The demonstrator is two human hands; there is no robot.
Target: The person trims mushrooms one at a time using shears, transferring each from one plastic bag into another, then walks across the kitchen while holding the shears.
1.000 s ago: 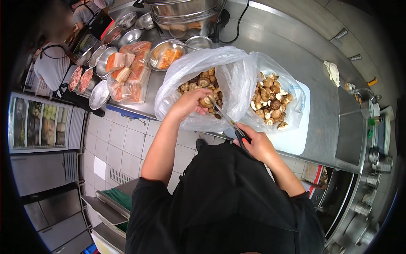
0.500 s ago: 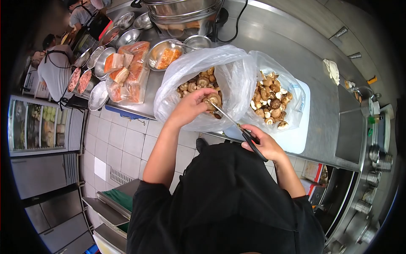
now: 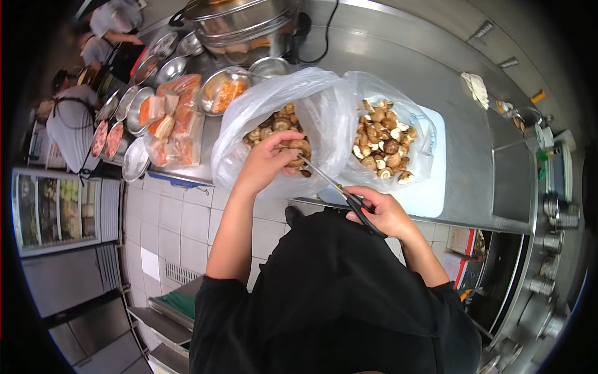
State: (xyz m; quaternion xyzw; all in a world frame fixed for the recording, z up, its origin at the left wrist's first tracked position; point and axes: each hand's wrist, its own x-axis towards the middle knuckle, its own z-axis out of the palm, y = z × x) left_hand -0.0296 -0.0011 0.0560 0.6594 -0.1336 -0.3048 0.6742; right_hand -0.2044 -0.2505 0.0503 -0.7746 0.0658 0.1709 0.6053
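My left hand (image 3: 266,162) is closed around a brown mushroom (image 3: 300,148) over the mouth of a clear plastic bag (image 3: 233,134) that holds many mushrooms. Black-handled scissors (image 3: 359,210) are gripped in my right hand (image 3: 387,215), and their blades point up and left to the mushroom, with the tips at its underside. Just to the right, a second clear bag (image 3: 423,134) holds whole brown mushrooms (image 3: 391,146) and pale cut pieces. It lies on a white board (image 3: 434,193).
Packed meat (image 3: 184,128) and metal bowls (image 3: 218,87) stand on the left of the steel table (image 3: 461,149). A large steamer (image 3: 243,28) is behind them. A cloth (image 3: 476,89) lies at the right. Other people (image 3: 75,121) are at the far left.
The whole view has shifted, so the table and bags appear further left. My left hand has turned the mushroom slightly, and the scissors stay against it. Another person shows more at the upper left.
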